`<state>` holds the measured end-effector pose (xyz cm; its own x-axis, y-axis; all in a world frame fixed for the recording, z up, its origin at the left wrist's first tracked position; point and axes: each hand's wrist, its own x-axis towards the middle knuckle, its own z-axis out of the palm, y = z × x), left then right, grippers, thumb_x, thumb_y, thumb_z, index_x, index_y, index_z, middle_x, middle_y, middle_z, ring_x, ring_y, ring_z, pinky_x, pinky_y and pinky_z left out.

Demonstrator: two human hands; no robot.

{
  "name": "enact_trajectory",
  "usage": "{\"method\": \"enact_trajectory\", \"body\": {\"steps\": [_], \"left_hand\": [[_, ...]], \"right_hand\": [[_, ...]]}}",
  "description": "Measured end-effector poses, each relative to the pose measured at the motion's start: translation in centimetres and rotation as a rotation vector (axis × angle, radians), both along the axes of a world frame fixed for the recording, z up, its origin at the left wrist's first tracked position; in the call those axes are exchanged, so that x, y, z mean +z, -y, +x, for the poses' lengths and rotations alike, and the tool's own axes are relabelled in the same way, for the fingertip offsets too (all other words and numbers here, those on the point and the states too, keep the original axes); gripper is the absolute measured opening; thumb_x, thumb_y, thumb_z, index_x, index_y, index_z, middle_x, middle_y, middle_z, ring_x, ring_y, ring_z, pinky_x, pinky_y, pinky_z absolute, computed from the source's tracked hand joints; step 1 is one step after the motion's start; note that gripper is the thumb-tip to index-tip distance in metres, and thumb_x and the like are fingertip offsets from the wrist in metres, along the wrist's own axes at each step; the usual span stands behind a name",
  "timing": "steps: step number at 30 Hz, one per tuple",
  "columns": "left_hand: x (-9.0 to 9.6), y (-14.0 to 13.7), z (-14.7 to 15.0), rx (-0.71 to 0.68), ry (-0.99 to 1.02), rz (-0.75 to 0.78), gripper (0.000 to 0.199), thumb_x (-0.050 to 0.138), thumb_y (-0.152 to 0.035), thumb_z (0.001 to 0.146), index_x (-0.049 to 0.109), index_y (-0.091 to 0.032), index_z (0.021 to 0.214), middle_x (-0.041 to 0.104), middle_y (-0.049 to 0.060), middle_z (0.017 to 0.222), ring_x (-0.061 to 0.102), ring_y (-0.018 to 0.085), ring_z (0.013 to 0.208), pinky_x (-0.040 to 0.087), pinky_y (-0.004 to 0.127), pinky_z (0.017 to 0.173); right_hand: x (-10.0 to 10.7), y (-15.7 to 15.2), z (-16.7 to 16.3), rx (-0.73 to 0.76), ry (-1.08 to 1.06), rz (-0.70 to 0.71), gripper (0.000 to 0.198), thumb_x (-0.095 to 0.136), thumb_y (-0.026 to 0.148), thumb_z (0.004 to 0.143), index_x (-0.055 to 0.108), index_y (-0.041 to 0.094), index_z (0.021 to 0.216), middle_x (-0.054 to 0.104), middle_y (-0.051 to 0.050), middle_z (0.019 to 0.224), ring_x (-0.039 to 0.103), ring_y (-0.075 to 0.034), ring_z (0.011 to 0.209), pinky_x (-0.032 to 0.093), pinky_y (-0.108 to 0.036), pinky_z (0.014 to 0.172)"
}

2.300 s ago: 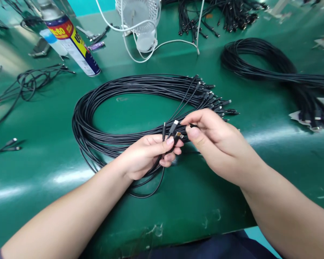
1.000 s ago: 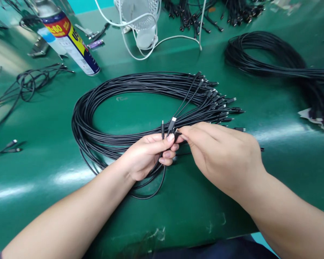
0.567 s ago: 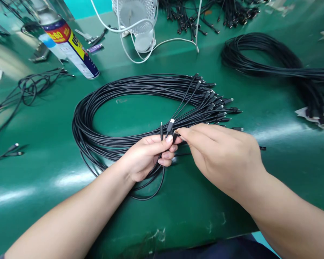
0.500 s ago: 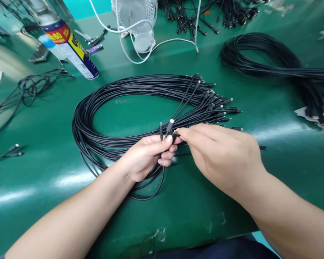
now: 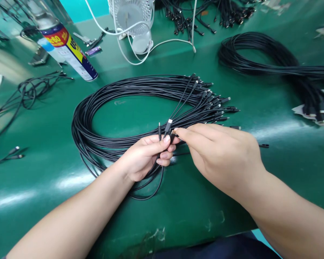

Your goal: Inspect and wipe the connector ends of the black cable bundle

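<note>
Several black cable ends are pinched between thumb and fingers of my left hand point(image 5: 148, 154). A flat plug with a silver tip point(image 5: 168, 126) and a slim round plug point(image 5: 159, 131) stick up from that grip. Against another dark connector beside them, the fingertips of my right hand point(image 5: 223, 154) are pressed together. Whatever small thing they pinch is hidden from view. Behind and under both hands lies a large coil of black cables point(image 5: 82, 124), its many plugs fanned out at the right.
A spray can point(image 5: 70, 54) stands at the upper left, near a small white fan point(image 5: 132, 18) with a white cord. Another coil of black cables point(image 5: 261, 45) lies at the upper right. Loose cables point(image 5: 24, 90) are at the left on the green table point(image 5: 194, 223).
The view has shifted very slightly. Both hands keep the same grip at the connectors, with hardly any movement of the right fingertips.
</note>
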<state>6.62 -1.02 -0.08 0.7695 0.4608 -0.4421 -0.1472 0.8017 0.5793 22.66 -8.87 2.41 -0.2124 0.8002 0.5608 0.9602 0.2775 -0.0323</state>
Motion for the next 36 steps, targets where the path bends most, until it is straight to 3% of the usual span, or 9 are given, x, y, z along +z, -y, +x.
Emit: {"method": "enact_trajectory", "body": {"steps": [19, 27, 36], "left_hand": [[0.18, -0.02, -0.09, -0.01, -0.007, 0.0, 0.017, 0.079, -0.022, 0.073, 0.072, -0.008, 0.079, 0.05, 0.001, 0.069, 0.042, 0.003, 0.053, 0.031, 0.013, 0.045], [-0.01, -0.1, -0.14, -0.008, -0.003, 0.005, 0.018, 0.077, -0.022, 0.075, 0.072, -0.007, 0.083, 0.049, 0.002, 0.071, 0.041, 0.003, 0.054, 0.031, 0.013, 0.045], [-0.25, -0.07, -0.13, -0.007, 0.018, 0.015, 0.018, 0.078, -0.022, 0.075, 0.073, -0.007, 0.084, 0.05, 0.001, 0.071, 0.043, 0.002, 0.053, 0.032, 0.012, 0.045]], "right_hand": [[0.03, 0.0, -0.05, -0.039, 0.017, -0.005, 0.023, 0.054, 0.01, 0.088, 0.076, 0.017, 0.093, 0.074, 0.0, 0.077, 0.065, -0.016, 0.063, 0.04, -0.029, 0.056], [-0.08, -0.28, 0.32, -0.001, -0.096, -0.102, 0.023, 0.054, 0.01, 0.087, 0.073, 0.017, 0.096, 0.074, 0.0, 0.082, 0.067, -0.014, 0.068, 0.041, -0.026, 0.057], [-0.23, -0.36, 0.38, 0.02, -0.104, -0.11, 0.022, 0.053, 0.011, 0.088, 0.072, 0.017, 0.097, 0.073, 0.0, 0.08, 0.068, -0.015, 0.068, 0.042, -0.027, 0.056]]}}
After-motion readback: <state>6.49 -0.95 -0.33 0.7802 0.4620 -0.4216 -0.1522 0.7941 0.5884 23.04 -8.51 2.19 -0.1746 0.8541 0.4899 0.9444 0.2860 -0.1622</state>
